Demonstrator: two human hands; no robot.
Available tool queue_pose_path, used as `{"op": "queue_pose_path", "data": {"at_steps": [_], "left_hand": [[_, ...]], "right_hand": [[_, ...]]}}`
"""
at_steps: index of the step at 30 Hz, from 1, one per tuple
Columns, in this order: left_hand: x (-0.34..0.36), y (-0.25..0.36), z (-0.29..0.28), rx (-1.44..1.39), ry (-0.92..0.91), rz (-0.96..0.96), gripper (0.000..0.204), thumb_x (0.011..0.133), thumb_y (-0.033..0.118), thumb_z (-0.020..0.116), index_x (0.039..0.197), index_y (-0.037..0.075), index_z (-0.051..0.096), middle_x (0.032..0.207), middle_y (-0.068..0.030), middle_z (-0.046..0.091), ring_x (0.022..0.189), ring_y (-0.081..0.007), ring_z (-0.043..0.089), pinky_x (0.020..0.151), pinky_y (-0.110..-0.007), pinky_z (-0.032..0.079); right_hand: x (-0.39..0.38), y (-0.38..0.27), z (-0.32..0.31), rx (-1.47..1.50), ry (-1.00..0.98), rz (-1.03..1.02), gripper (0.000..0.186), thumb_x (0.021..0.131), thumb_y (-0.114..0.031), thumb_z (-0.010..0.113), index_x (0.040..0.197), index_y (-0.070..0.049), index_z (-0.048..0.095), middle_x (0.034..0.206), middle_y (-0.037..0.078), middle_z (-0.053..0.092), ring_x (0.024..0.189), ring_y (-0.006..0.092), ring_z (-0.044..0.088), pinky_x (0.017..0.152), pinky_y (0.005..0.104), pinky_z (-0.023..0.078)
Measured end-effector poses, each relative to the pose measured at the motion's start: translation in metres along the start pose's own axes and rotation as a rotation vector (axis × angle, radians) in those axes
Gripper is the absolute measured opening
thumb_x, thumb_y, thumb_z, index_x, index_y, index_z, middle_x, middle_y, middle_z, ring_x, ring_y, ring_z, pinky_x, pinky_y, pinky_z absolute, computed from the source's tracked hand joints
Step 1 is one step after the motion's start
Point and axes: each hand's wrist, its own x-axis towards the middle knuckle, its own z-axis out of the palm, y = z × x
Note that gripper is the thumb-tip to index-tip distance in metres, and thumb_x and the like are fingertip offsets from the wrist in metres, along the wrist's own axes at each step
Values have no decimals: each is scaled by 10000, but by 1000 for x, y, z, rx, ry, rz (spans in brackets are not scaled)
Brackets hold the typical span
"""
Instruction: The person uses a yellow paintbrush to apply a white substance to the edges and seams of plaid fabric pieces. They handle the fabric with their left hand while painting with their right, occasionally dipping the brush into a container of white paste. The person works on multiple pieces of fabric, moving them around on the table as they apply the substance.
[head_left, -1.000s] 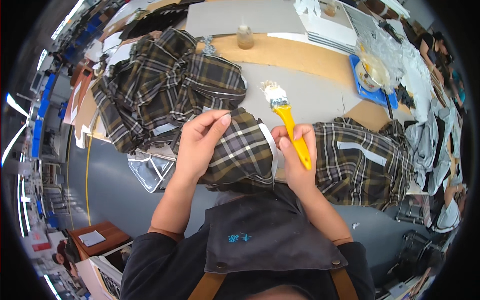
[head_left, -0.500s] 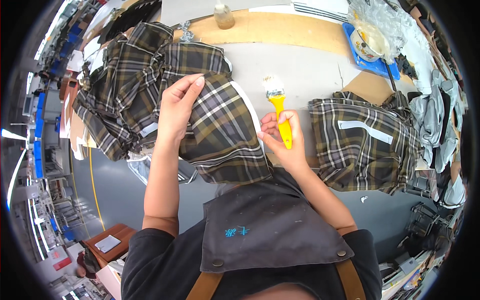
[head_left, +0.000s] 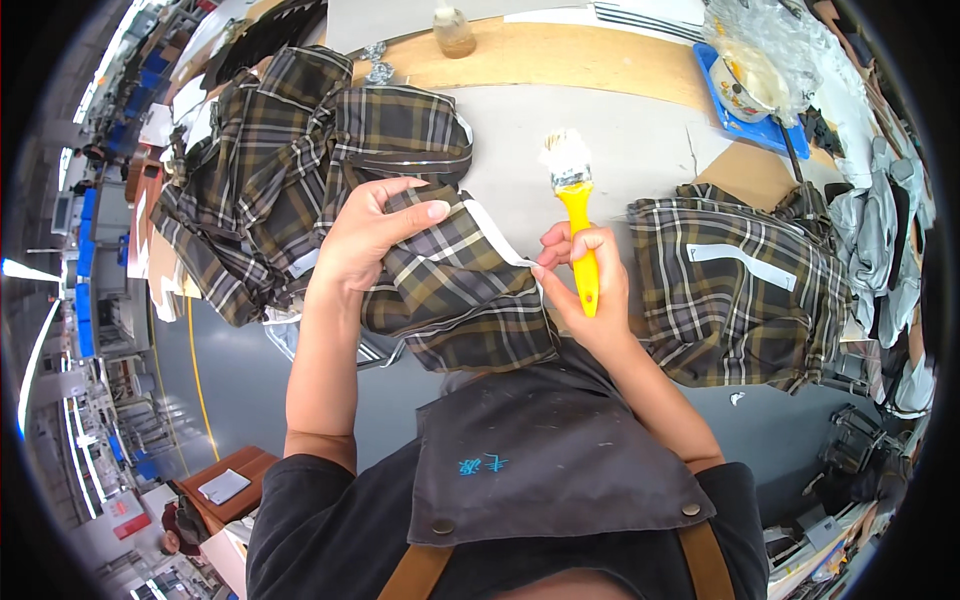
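A plaid cloth piece point(head_left: 455, 290) in olive, black and white, with a white strip point(head_left: 495, 238) along its right edge, hangs over the near table edge. My left hand point(head_left: 362, 240) grips its upper left part, thumb on top and fingers underneath. At the white strip, the thumb and fingertips of my right hand point(head_left: 602, 295) pinch the edge. That same hand also holds a paintbrush point(head_left: 578, 220) by its yellow handle, the bristles upward and coated with something white. More plaid pieces point(head_left: 255, 185) lie bunched beyond my left hand.
A plaid stack point(head_left: 740, 325) with a white paper strip point(head_left: 745, 266) on it lies to the right. Behind it, a blue tray point(head_left: 718, 82) carries a bowl point(head_left: 733, 92) beside clear plastic point(head_left: 775, 50). A cloudy jar point(head_left: 455, 38) stands at the far edge; grey cloth point(head_left: 885, 235) hangs far right.
My left hand has drawn the cloth's upper edge slightly nearer, uncovering more of the plaid piece behind. My right fingertips now pinch the white edge, which bends there; the brush stays in that hand.
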Motion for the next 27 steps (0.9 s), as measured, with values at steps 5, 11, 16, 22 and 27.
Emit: {"op": "queue_pose_path", "data": {"at_steps": [5,11,16,22,27], "left_hand": [[-17,26,11,31,-19,80,319,703,73,721,990,-2,605,893,-41,629,752,-94,584,752,-242,466],[-46,42,30,-32,181,227,158,755,55,703,884,-9,640,761,8,612,673,-39,532,620,-176,422],[-50,30,39,87,381,414,201,787,51,681,969,-22,639,763,15,610,674,-25,504,610,-165,401],[-49,29,45,61,391,422,193,800,43,664,983,-15,641,770,23,605,683,-19,488,607,-162,393],[-50,28,48,111,379,443,195,809,38,651,998,-10,638,782,33,594,676,-7,467,588,-150,371]], "right_hand": [[10,-12,-1,6,-11,-57,351,735,128,593,906,-66,356,961,137,509,755,138,575,698,263,478],[36,-42,-9,-54,2,-162,255,753,79,598,877,-47,415,944,141,545,781,132,570,693,255,464],[26,-81,-24,120,82,-95,312,910,-285,451,1007,0,531,795,139,633,632,131,579,575,241,455],[21,-105,-24,154,-9,-49,403,917,-348,415,905,3,613,651,100,620,515,115,559,467,217,438],[24,-105,-19,157,-39,-25,343,915,-260,415,901,20,612,628,87,607,507,97,547,457,205,429]]}}
